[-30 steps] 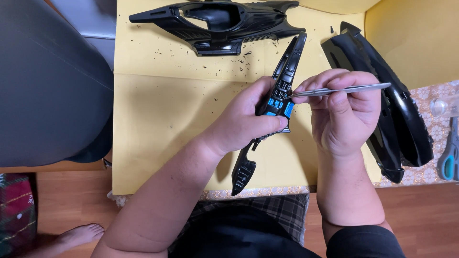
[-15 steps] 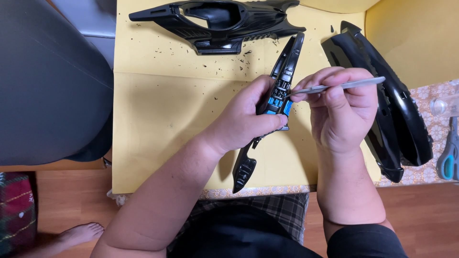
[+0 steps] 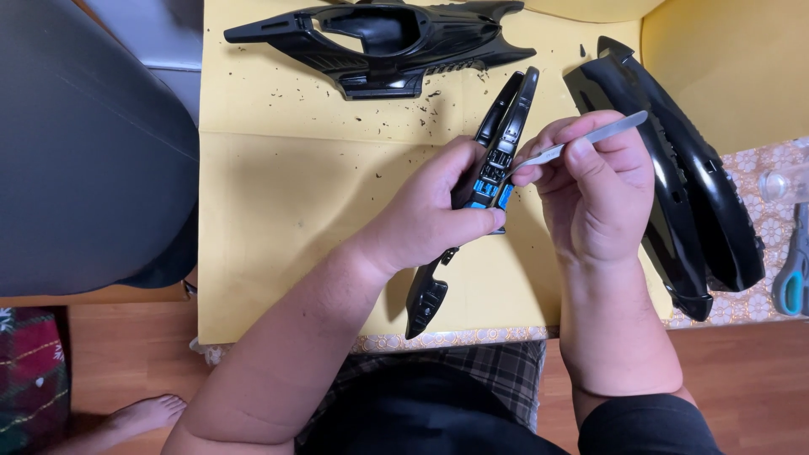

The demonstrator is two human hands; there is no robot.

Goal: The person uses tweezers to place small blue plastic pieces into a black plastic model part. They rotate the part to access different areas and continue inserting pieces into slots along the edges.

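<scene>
Where blue shows, long glossy black plastic strip [image 3: 493, 181].

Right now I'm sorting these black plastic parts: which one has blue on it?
The long narrow part held in the left hand. It has blue patches in its middle; the wide shell at the top and the curved pieces at right are all black.

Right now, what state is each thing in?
left hand: gripping long black part
long black part: held, tilted
right hand: gripping metal tool
metal tool: tip at the part
black shell: lying on yellow sheet
curved black covers: lying at right, untouched
scissors: lying at edge
</scene>
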